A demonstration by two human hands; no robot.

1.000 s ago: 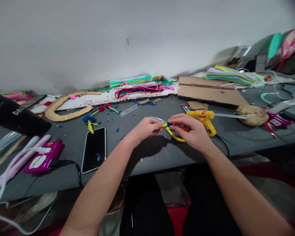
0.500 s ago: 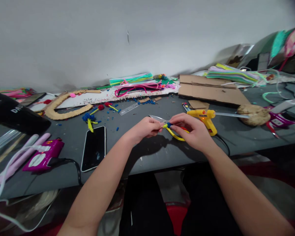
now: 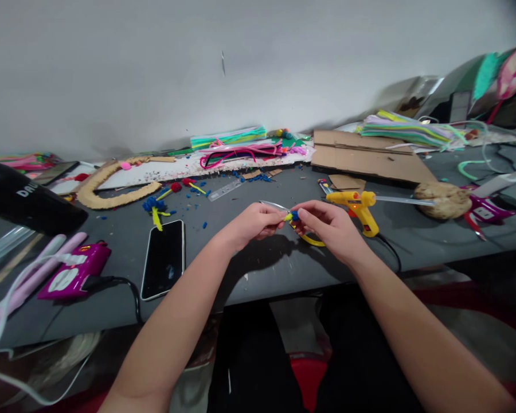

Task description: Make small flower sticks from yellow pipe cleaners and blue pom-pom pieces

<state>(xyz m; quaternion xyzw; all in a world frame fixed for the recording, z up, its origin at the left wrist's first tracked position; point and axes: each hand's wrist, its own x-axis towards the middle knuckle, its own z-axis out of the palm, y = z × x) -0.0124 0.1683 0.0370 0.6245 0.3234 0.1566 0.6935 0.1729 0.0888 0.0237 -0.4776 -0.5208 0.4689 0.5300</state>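
Both my hands meet over the middle of the grey table (image 3: 284, 269). My left hand (image 3: 255, 222) is closed, pinching one end of a small yellow pipe-cleaner piece with a blue tuft (image 3: 292, 216). My right hand (image 3: 327, 226) pinches the blue tuft from the other side. Scissors lie under my hands: their blade tip (image 3: 272, 205) pokes out behind my left hand and a yellow handle loop (image 3: 312, 241) shows below my right hand.
A yellow glue gun (image 3: 356, 205) with its light on stands right of my hands. A phone (image 3: 163, 258) lies to the left, beside a magenta device (image 3: 75, 274). Pipe cleaners (image 3: 236, 150), cardboard (image 3: 365, 158), a ruler (image 3: 226, 191) and blue scraps lie farther back.
My hands stay together on the small piece; my right fingers have shifted slightly on the blue tuft. The view has barely moved.
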